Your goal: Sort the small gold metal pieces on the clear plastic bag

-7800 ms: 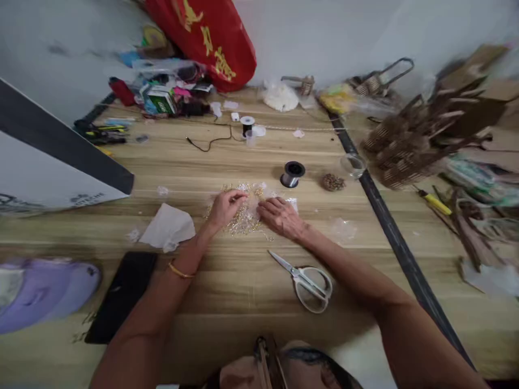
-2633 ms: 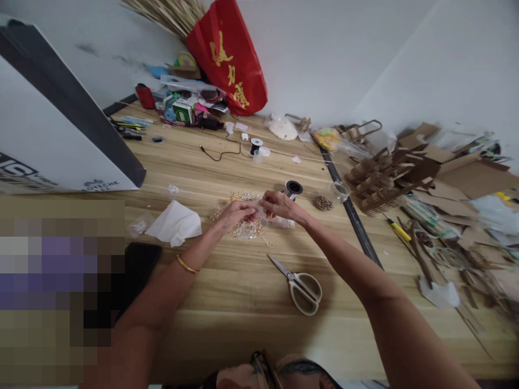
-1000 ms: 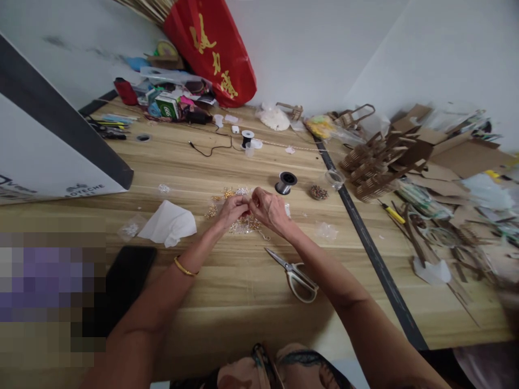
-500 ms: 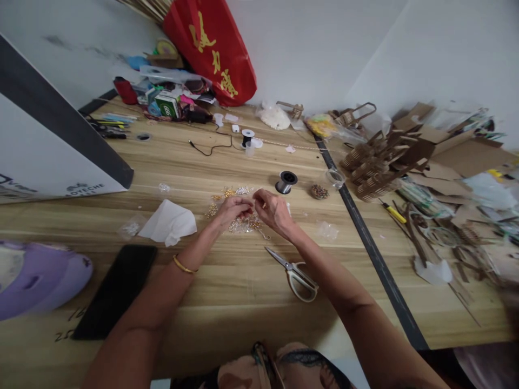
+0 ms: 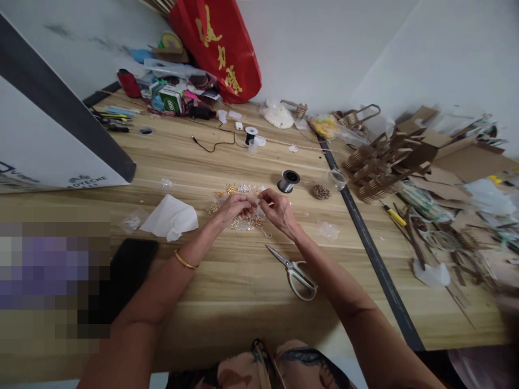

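Observation:
Both hands meet over a pile of small gold and silver beads or findings (image 5: 245, 223) on the wooden table. My left hand (image 5: 235, 209) is closed in a pinch, with something too small to name at its fingertips. Close beside it, my right hand (image 5: 278, 212) also pinches, and what lies between its fingers cannot be made out. A spool of thin wire (image 5: 288, 181) stands just beyond the right hand. Scissors with white handles (image 5: 299, 278) lie below the right wrist, blades pointing up and left. A white cloth or tissue (image 5: 170, 218) rests left of the left hand.
A cluster of brown beads (image 5: 320, 192) and a clear round container (image 5: 337, 178) sit to the right. Small woven baskets (image 5: 371, 173) and cardboard crowd the far right. A white box (image 5: 60, 140) stands at left, near a black flat object (image 5: 132, 270). A red bag (image 5: 221, 51) leans at the back.
The right hand has shifted slightly, and a small gap now shows between the fingertips of the two hands. The view has tilted a little; objects on the table stay put.

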`<state>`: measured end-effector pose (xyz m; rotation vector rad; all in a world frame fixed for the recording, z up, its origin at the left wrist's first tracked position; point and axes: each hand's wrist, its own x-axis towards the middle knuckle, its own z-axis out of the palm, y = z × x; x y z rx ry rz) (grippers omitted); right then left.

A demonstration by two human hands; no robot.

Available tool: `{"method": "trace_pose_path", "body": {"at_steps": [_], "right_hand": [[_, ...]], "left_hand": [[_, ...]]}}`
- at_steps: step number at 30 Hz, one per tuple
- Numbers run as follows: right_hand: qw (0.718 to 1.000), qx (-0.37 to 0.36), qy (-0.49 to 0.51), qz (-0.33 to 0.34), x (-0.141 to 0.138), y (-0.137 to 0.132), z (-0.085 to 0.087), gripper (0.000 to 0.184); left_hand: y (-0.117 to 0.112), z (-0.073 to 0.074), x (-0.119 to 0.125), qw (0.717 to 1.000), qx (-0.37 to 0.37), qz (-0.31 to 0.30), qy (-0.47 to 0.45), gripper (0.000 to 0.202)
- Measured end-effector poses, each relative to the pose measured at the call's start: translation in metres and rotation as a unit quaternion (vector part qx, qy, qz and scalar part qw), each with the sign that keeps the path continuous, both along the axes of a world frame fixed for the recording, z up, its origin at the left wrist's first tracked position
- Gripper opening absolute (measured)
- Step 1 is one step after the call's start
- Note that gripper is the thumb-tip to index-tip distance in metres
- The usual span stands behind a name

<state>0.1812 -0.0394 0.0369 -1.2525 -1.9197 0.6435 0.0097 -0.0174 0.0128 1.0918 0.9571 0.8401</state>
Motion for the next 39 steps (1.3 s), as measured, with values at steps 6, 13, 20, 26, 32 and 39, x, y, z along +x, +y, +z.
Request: {"method": "trace_pose_path", "body": {"at_steps": [6,13,20,26,32,39], "right_hand": [[1.000,0.010,0.002,0.016,0.010,0.000,0.007,0.018],[0.996,-0.004,-0.074,-0.045,0.074,-0.007,0.005,0.027],[0.968,-0.037,-0.176,-0.177,0.166,-0.033,0.007,0.023],[0.959,-0.056,-0.155,-0.230,0.213,-0.050,-0.001,0.026],[0.948,-0.059,-0.202,-0.239,0.218,-0.059,-0.010,0.017],[0.945,-0.069,-0.195,-0.252,0.209,-0.063,-0.017,0.016]], "left_hand": [[-0.001,0.007,-0.004,1.000,0.002,-0.013,0.021,0.017],[0.000,0.006,-0.007,0.999,-0.038,-0.005,-0.013,0.017],[0.007,0.003,-0.014,0.994,-0.062,-0.009,-0.084,0.027],[0.011,0.003,-0.018,0.994,-0.023,-0.014,-0.107,0.031],[0.010,0.006,-0.015,0.998,-0.016,0.006,-0.063,0.027],[0.009,0.008,-0.011,1.000,-0.003,-0.014,-0.014,0.027]]}}
